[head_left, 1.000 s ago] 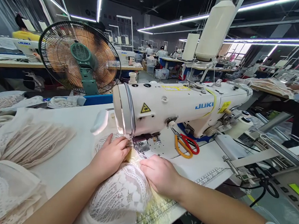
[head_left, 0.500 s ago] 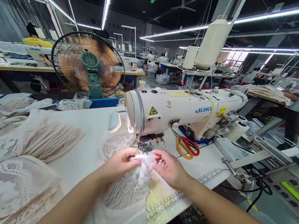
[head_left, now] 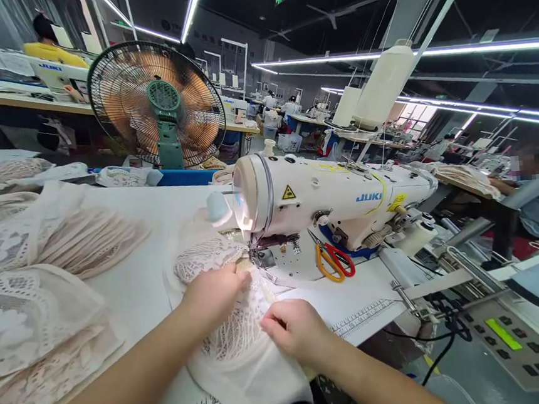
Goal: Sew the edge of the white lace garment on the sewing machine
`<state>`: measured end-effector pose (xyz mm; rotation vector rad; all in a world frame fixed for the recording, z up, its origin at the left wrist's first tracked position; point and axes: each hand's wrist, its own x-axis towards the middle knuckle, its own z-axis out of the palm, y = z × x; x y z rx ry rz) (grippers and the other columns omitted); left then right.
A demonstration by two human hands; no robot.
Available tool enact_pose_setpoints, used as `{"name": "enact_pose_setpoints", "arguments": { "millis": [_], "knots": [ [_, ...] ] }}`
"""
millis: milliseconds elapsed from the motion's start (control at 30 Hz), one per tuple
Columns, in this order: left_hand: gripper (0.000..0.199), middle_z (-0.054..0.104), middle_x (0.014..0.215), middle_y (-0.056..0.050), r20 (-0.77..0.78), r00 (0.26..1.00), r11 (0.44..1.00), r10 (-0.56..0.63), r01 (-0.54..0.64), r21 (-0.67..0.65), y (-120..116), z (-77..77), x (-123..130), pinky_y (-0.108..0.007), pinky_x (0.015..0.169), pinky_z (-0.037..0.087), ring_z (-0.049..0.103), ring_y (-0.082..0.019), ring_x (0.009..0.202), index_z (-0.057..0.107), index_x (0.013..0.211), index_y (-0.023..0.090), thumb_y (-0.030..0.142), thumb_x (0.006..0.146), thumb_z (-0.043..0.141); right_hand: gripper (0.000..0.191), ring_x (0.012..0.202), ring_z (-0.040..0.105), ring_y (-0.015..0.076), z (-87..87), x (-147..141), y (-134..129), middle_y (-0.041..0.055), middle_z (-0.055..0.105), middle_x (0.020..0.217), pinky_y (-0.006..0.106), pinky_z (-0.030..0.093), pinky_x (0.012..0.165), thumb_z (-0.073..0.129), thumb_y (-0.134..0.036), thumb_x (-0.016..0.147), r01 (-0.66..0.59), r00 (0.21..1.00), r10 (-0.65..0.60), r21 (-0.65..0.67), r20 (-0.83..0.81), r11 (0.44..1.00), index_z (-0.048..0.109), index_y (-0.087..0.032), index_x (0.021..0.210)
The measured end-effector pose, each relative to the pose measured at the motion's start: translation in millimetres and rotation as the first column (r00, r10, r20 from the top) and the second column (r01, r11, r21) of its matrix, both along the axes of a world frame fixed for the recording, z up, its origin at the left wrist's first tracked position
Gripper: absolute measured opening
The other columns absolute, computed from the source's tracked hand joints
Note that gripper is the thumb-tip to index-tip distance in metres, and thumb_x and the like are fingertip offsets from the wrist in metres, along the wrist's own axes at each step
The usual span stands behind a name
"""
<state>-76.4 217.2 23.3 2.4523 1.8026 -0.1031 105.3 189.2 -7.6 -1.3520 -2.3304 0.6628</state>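
The left hand [head_left: 217,294] is pinching lace fabric [head_left: 234,340] beside the sewing machine [head_left: 329,190]. The right hand [head_left: 299,330] is pinching it nearer the tabletop's [head_left: 139,298] front edge.

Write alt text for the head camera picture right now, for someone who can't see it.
A person's left hand and right hand are on white lace fabric at a sewing machine. Scissors lie nearby, more lace pieces are piled at left, and a large fan stands behind.
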Motion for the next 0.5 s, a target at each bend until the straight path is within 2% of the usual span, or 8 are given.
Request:
{"name": "enact_pose_setpoints", "arguments": {
  "millis": [167,300,500],
  "knots": [
    [0.034,0.058,0.083,-0.008,-0.111,0.993,0.999,0.034,-0.035,-0.015,0,1.9,6,-0.030,0.053,0.039,0.059,-0.022,0.062,0.061,0.103,0.019,0.009,0.076,0.042,0.017,0.059,0.052,0.0132,-0.8,5,3,-0.0002,0.063,0.065,0.024,0.032,0.053,0.048,-0.019,0.083,-0.047,0.999,0.046,0.064,0.014,0.997,0.065,-0.019,0.080],
    [0.036,0.059,0.082,-0.009,-0.113,0.992,0.998,0.053,-0.057,-0.030,2,3.6,11,-0.031,0.054,0.041,0.060,-0.024,0.064,0.060,0.104,0.017,0.007,0.075,0.041,0.017,0.063,0.054,0.0149,1.2,4,12,0.0014,0.066,0.072,0.025,0.033,0.055,0.049,-0.021,0.084,-0.061,0.997,0.055,0.105,0.060,0.993,0.066,-0.019,0.089],
    [0.038,0.063,0.082,-0.008,-0.065,0.997,0.999,0.032,-0.033,-0.015,10,-2.4,9,-0.031,0.053,0.041,0.063,-0.024,0.067,0.057,0.110,0.019,0.012,0.078,0.039,0.015,0.057,0.045,0.0128,7.9,4,19,-0.0025,0.053,0.059,0.024,0.027,0.051,0.050,-0.020,0.083,-0.082,0.987,0.071,0.072,0.144,0.994,0.053,-0.019,0.069]
  ]
}}
